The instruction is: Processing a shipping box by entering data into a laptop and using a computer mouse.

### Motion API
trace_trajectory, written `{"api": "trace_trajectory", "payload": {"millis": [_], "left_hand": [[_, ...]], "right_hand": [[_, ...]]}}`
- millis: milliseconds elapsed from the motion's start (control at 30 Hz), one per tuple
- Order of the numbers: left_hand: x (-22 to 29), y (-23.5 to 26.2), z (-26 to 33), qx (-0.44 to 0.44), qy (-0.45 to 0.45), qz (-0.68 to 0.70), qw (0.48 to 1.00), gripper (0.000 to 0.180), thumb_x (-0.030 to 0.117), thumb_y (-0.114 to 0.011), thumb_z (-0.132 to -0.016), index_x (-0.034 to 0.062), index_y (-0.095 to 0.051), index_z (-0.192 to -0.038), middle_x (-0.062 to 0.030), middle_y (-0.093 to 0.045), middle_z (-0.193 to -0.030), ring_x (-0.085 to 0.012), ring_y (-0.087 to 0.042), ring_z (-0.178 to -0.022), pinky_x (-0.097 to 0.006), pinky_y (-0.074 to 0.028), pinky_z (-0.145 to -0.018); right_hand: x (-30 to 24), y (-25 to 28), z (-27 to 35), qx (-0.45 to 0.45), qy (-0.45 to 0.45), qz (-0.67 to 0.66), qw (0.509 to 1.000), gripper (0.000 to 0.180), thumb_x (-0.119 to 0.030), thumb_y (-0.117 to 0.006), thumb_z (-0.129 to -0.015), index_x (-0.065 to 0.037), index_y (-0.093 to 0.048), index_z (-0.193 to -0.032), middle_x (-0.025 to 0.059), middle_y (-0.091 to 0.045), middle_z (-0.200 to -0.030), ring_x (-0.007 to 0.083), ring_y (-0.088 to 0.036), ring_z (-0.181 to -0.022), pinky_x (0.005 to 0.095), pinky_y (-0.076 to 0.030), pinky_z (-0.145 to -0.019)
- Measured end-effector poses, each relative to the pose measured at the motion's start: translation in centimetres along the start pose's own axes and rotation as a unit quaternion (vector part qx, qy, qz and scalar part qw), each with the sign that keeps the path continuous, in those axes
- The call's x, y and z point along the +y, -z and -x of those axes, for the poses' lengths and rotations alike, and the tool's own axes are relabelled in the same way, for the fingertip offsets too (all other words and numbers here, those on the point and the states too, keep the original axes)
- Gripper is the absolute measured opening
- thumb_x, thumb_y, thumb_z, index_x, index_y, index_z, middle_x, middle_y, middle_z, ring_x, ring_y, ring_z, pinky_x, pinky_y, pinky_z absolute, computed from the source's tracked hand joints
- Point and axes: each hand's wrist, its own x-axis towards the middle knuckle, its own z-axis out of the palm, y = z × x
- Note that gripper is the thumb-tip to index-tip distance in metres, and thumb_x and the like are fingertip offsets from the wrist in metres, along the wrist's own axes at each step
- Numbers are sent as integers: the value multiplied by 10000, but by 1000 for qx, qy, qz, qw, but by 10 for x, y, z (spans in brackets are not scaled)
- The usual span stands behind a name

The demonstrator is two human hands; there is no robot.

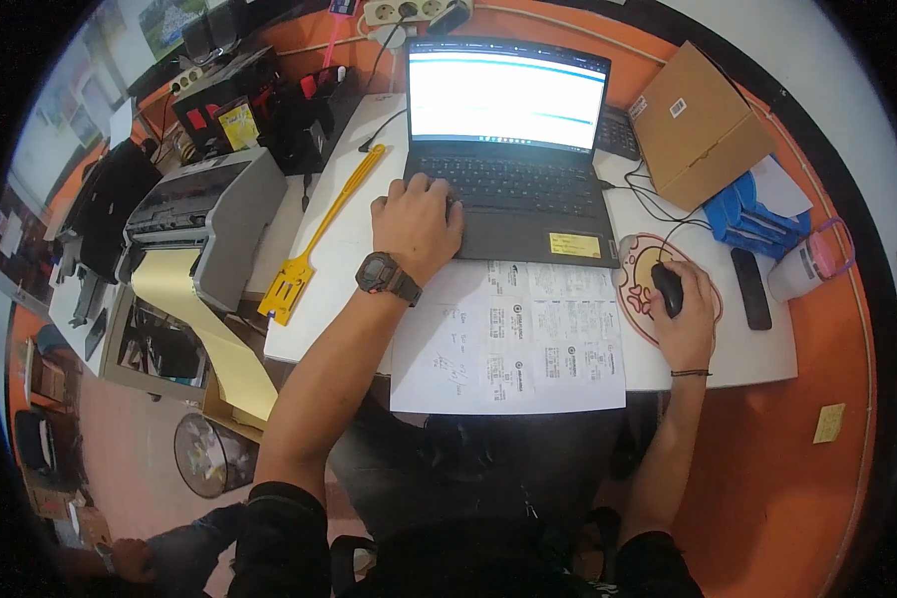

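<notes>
— Where are the hands?

— The left hand [416, 221], with a dark watch [387, 275] on its wrist, lies flat on the lower left of the laptop [508, 149] keyboard, fingers spread and loose, gripping nothing. The right hand [686, 311] is cupped over a black mouse [667, 288], closed lightly around it, on a round patterned mouse pad [636, 289].

— How far along does the work look?

— I'd judge it mid-way: the screen is lit with a bright page open, and a printed sheet [508, 339] of small receipt-like slips lies on the counter [339, 249] just in front of the laptop, between the two forearms. Nothing on the sheet shows what has been handled; the marks are too small to tell.

— And further out, any containers?

— Right of the laptop a closed cardboard box [698, 125] sits tilted; its contents are hidden. Beside it there is a blue plastic rack [752, 214], a dark remote-like bar [750, 287] and a white cup with a lid [805, 264]; whether anything is in it, I cannot tell. On the left lies a long yellow plastic tool [314, 244], then a grey printer [204, 224] feeding out yellow paper [209, 334]. On the floor below stands a mesh waste bin [207, 453] with crumpled scraps in it.
</notes>
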Motion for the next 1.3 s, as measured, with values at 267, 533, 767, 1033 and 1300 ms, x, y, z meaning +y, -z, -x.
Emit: {"api": "trace_trajectory", "payload": {"millis": [267, 533, 767, 1033, 1300], "left_hand": [[-1, 2, 1, 1, 4, 7, 1000, 288, 337, -708, -1065, 123, -806, -1232, -102, -736, -1223, -341, -688, -1213, -569, -541, -1041], [2, 4, 0, -18, 19, 7, 1000, 275, 338, -710, -1070, 147, -810, -1241, -93, -740, -1246, -342, -685, -1221, -560, -543, -1055], [3, 6, -1, -30, 26, 4, 999, 283, 341, -709, -1072, 145, -807, -1252, -98, -734, -1274, -344, -681, -1249, -562, -541, -1081], [1, 1, 1, -34, 22, 13, 999, 356, 350, -711, -1078, 119, -774, -1342, -124, -705, -1390, -355, -654, -1314, -584, -533, -1105], [6, 3, 5, -32, 43, 2, 999, 466, 389, -735, -1067, 71, -675, -1403, -138, -661, -1436, -368, -617, -1352, -600, -520, -1097]], "right_hand": [[1, 2, -1, 8, 30, -29, 999, 396, -39, -814, -903, -66, -755, -1294, 175, -688, -1377, 421, -677, -1293, 488, -550, -1124], [-1, 3, -1, -6, 21, -39, 999, 387, -23, -810, -896, -68, -769, -1278, 177, -696, -1355, 413, -695, -1256, 472, -564, -1099], [-2, 4, -1, -2, 34, -24, 999, 399, -15, -817, -885, -67, -769, -1278, 173, -696, -1349, 412, -696, -1244, 476, -562, -1098], [-1, 4, -1, -5, 44, -41, 998, 429, -4, -801, -868, -48, -749, -1292, 189, -689, -1347, 424, -686, -1256, 485, -551, -1120], [-4, -1, -1, 7, 24, -36, 999, 507, -24, -803, -872, -37, -692, -1367, 207, -681, -1373, 456, -659, -1304, 502, -531, -1149]]}}
